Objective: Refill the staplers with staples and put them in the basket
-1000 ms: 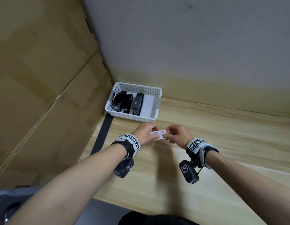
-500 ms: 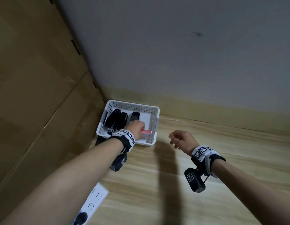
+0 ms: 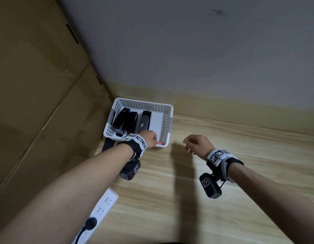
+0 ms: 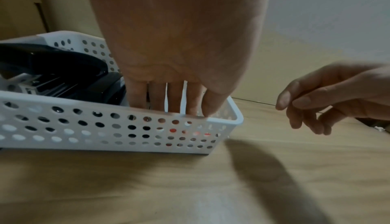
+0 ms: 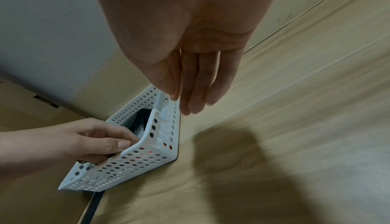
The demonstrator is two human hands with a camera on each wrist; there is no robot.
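From the head view, a pale wood-grain surface (image 3: 223, 199) runs back to a grey wall (image 3: 187, 50) with a yellowish band along its foot; brown cardboard panels (image 3: 34, 76) close off the left side. A white perforated plastic basket (image 3: 167, 124) sits in the far left corner of the surface, with three black staplers (image 3: 143, 121) lying side by side in its left half. The left hand (image 3: 149, 138) reaches over the near rim into the basket, and a small red-and-white staple box (image 3: 159, 143) shows just beside its knuckles, low inside the near wall. The right hand (image 3: 198, 144) hovers apart to the right, its grip loose and holding nothing. A white power strip (image 3: 103, 205) with a black plug lies at the near left edge.

In the left wrist view the left fingers (image 4: 156, 94) point straight down behind the basket wall (image 4: 63, 127); their tips are hidden, and only red glimpses through the holes mark the box, so I cannot tell whether the grip is on it.

The right wrist view shows the right fingers (image 5: 202, 84) relaxed and nearly straight above the basket corner, and the left thumb (image 5: 118, 142) lying along the rim; the box is again only red specks behind the perforations.
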